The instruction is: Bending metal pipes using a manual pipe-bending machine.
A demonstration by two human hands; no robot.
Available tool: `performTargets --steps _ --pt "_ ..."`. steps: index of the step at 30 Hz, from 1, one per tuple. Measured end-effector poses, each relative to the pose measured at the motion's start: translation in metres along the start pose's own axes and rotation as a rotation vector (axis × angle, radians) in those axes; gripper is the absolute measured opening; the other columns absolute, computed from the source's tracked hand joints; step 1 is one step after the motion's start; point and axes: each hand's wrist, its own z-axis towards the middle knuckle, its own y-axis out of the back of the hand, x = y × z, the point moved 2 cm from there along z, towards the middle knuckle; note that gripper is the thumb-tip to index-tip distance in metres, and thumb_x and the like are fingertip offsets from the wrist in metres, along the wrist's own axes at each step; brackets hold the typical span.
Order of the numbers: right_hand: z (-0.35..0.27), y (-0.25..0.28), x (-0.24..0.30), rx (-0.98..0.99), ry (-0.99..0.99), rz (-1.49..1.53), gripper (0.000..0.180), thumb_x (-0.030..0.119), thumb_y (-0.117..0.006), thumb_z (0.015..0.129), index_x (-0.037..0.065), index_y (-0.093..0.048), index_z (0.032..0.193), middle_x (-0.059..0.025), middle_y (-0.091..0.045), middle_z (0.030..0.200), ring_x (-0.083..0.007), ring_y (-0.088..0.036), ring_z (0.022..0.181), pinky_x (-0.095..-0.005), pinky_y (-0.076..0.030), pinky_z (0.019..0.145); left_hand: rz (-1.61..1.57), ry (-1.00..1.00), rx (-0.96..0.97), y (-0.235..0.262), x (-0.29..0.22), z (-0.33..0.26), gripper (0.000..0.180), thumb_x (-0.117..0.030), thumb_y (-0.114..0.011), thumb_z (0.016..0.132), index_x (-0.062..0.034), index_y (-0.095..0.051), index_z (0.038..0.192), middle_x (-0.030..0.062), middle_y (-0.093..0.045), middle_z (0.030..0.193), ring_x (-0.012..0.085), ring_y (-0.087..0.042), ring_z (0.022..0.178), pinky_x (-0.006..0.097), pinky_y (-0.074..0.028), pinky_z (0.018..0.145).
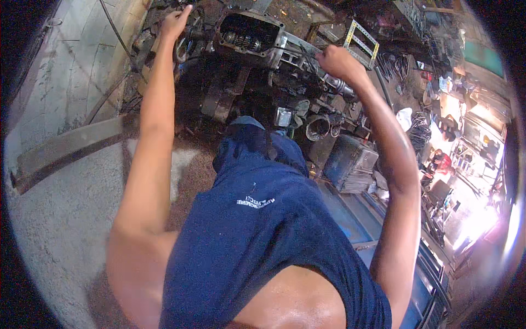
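Observation:
A grimy metal gearbox housing (276, 41) lies open at the top of the view, with gears (246, 37) showing inside. My left hand (176, 23) reaches to its left end and closes on a dark greasy part there. On the right end, my right hand (338, 61) is clenched around a metal part near the output shaft (342, 86). What exactly each hand holds is hidden by the fingers. Both arms stretch forward over my dark blue shirt and trousers.
A grey concrete floor (60, 219) and a steel bar (66, 145) lie to the left. A blue metal block (350, 162), a round tin (316, 127) and scattered tools sit right of the gearbox. A yellow-edged frame (362, 39) stands behind. A person in red (442, 160) sits far right.

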Motion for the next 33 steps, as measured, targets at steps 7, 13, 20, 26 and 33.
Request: performTargets --steps 7,13,20,26,33 --pt "0.028 0.009 0.032 0.056 0.134 -0.116 0.039 0.029 -0.05 0.087 -0.004 -0.065 0.102 -0.0289 -0.064 0.103 -0.0422 -0.061 0.103 -0.0483 -0.048 0.092 0.222 0.147 0.133 -0.004 0.051 0.031 0.084 -0.069 -0.053 0.082 0.007 -0.06 0.118 0.028 -0.064 0.108 0.0392 -0.059 0.11 0.047 -0.042 0.097" --pt "0.036 0.013 0.004 0.046 0.195 -0.152 0.037 0.027 -0.051 0.088 -0.006 -0.066 0.095 -0.0291 -0.065 0.099 -0.0419 -0.063 0.099 -0.048 -0.05 0.088 0.069 0.596 0.268 0.014 -0.097 -0.02 0.077 -0.053 -0.046 0.095 -0.0031 -0.021 0.148 0.0152 -0.017 0.156 0.0313 -0.019 0.143 0.051 -0.025 0.116" --pt "0.025 -0.086 -0.022 -0.214 0.325 0.119 0.042 0.031 -0.055 0.093 -0.006 -0.063 0.075 -0.0321 -0.059 0.077 -0.0473 -0.06 0.079 -0.0515 -0.049 0.072 0.131 0.128 -0.209 0.003 0.06 -0.02 0.09 -0.07 -0.054 0.08 0.008 -0.054 0.125 0.0309 -0.054 0.126 0.0401 -0.053 0.119 0.044 -0.038 0.103" --pt "-0.022 -0.104 -0.01 -0.166 0.116 0.358 0.043 0.033 -0.049 0.096 -0.005 -0.066 0.085 -0.0318 -0.061 0.083 -0.0482 -0.06 0.085 -0.0519 -0.048 0.077 0.02 0.121 -0.197 -0.023 0.037 -0.035 0.089 -0.069 -0.055 0.08 0.0078 -0.054 0.126 0.0292 -0.059 0.12 0.0394 -0.055 0.115 0.042 -0.04 0.1" --pt "-0.096 -0.17 -0.063 -0.063 -0.173 0.716 0.046 0.038 -0.05 0.095 -0.005 -0.064 0.085 -0.0273 -0.06 0.074 -0.0427 -0.062 0.071 -0.0458 -0.047 0.068 0.194 0.109 -0.301 -0.013 0.017 -0.043 0.071 -0.065 -0.055 0.083 0.0001 -0.067 0.109 0.0248 -0.064 0.112 0.0387 -0.059 0.109 0.046 -0.043 0.095"
